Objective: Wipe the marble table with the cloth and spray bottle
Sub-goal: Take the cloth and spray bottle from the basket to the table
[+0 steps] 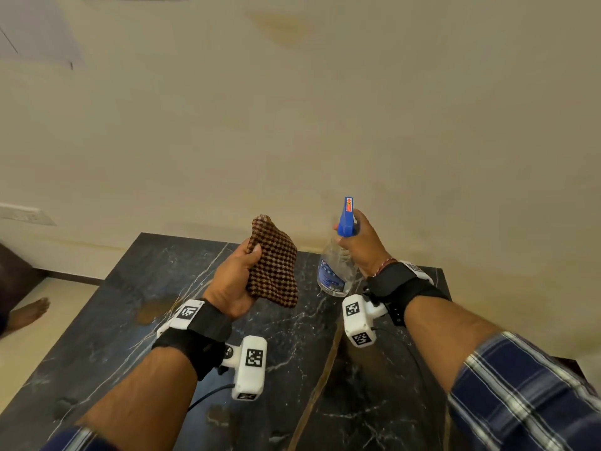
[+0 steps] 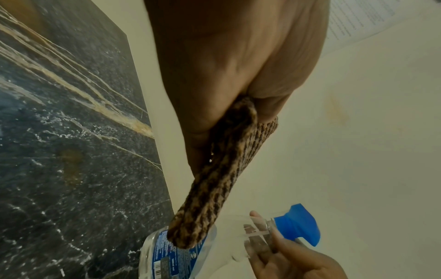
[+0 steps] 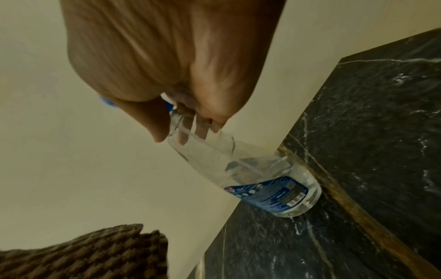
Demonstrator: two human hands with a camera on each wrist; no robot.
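While your left hand grips the folded brown checked cloth with fingers and thumb curled round its lower edge, your right hand is wrapped round the neck of the spray bottle, just under its blue trigger head. You hold both up above the far half of the dark marble table, the cloth to the left of the bottle and just beside it without touching in the head view.

Your bottle is clear plastic with a blue label low on its body. From the right wrist view the upper body looks see-through and mostly unfilled, with a pool of clear liquid low down near the label; you cannot read an exact level. The bottle tilts in your grip, its base towards the table and its head towards the cream wall. Whether the base touches the marble cannot be told from these views.

From your left wrist, the cloth hangs out of your fist as a thick fold, its free end in front of the bottle's label.

Your marble shows pale veins and a brownish seam running front to back. A bare foot stands on the floor left of the table.
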